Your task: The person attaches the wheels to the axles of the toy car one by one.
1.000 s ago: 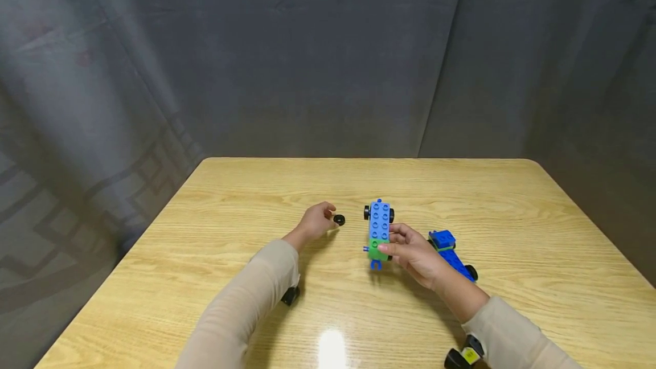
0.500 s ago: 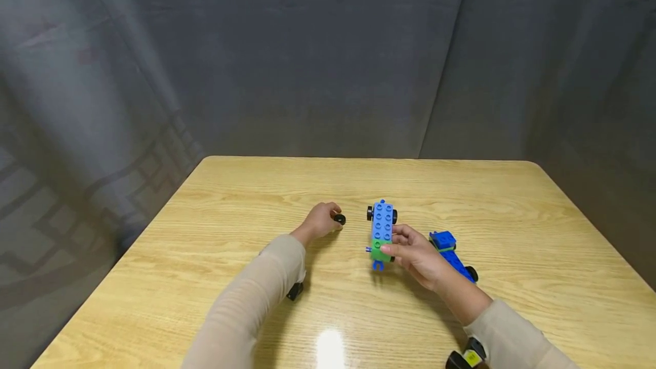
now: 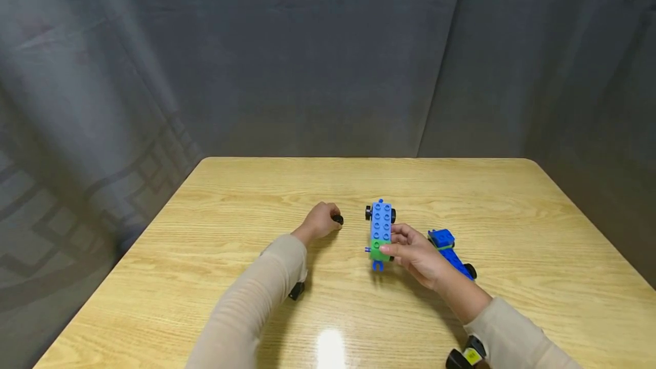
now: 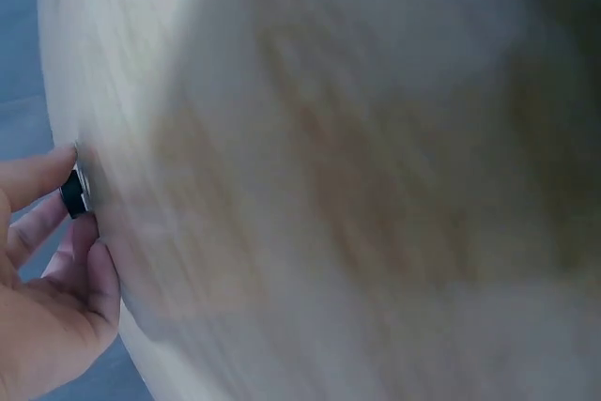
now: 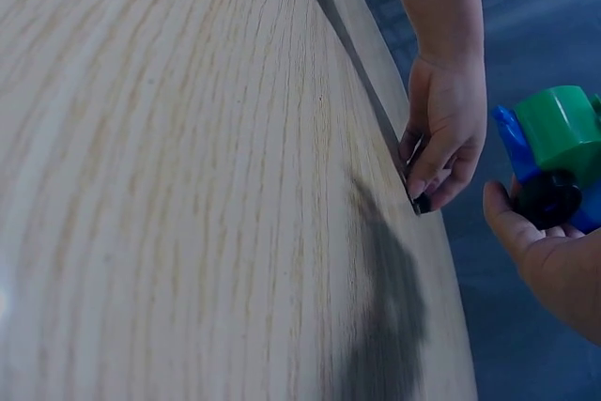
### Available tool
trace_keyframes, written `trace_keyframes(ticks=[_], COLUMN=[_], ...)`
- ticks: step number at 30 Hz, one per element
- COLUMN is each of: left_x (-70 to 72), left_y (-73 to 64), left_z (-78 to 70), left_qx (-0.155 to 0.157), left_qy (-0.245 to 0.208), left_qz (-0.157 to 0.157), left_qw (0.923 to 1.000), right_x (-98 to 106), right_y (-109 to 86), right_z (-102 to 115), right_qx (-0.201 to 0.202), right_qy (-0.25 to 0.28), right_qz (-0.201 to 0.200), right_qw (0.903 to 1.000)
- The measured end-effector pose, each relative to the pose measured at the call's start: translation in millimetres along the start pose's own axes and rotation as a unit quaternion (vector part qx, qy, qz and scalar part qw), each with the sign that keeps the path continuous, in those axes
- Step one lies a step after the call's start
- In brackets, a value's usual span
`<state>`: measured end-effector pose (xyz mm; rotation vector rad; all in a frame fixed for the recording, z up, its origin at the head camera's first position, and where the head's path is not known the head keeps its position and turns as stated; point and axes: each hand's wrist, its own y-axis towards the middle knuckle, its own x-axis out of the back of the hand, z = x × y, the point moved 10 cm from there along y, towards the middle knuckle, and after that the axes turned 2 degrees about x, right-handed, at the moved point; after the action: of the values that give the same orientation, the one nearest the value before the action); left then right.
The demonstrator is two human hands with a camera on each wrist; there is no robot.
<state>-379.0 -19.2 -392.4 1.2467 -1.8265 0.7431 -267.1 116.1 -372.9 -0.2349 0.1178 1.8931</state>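
At the table's middle my left hand [image 3: 320,221] pinches a small black toy wheel [image 3: 337,219] between thumb and fingers, at the tabletop. The left wrist view shows the wheel [image 4: 72,196] edge-on in those fingertips. My right hand [image 3: 416,255] grips a toy building-brick vehicle, light blue with a green end [image 3: 380,226], just above the table. Its studs face the head camera. Black wheels sit on both sides of its far end; at the near left a blue axle stub [image 3: 367,249] is bare. One near right wheel [image 5: 547,199] shows in the right wrist view.
A second toy vehicle [image 3: 451,255], dark blue with black wheels, stands on the wooden table [image 3: 246,204] right of my right hand, partly hidden by it. Wrist-worn cameras sit under both sleeves. A grey curtain [image 3: 318,73] hangs behind the table.
My left hand's fingers have closed round the black wheel, which lay at the fingertips a second ago. My right hand and the vehicle in it have hardly moved.
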Motion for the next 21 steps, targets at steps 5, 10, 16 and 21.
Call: trace_keyframes(ticks=[5, 10, 16, 21], left_x=[0.3, 1.5, 1.1, 1.2], left_y=[-1.2, -4.5, -10.4, -14.9], left_z=[5.5, 8.3, 4.9, -0.4], left_qx=[0.016, 0.028, 0.026, 0.022], left_qy=[-0.048, -0.096, -0.122, -0.151], left_qz=[0.003, 0.001, 0.003, 0.006], left_qw=[0.9987, 0.995, 0.9922, 0.9883], right_x=[-0.1, -0.2, -3.5, -2.7], right_y=[0.0, 0.0, 0.9, 0.9], right_z=[-0.4, -0.4, -0.1, 0.5], right_qx=[-0.004, -0.003, 0.003, 0.006], right_qy=[-0.007, -0.004, -0.001, -0.003], right_qz=[0.0, -0.003, 0.009, 0.006], right_qw=[1.0, 1.0, 1.0, 1.0])
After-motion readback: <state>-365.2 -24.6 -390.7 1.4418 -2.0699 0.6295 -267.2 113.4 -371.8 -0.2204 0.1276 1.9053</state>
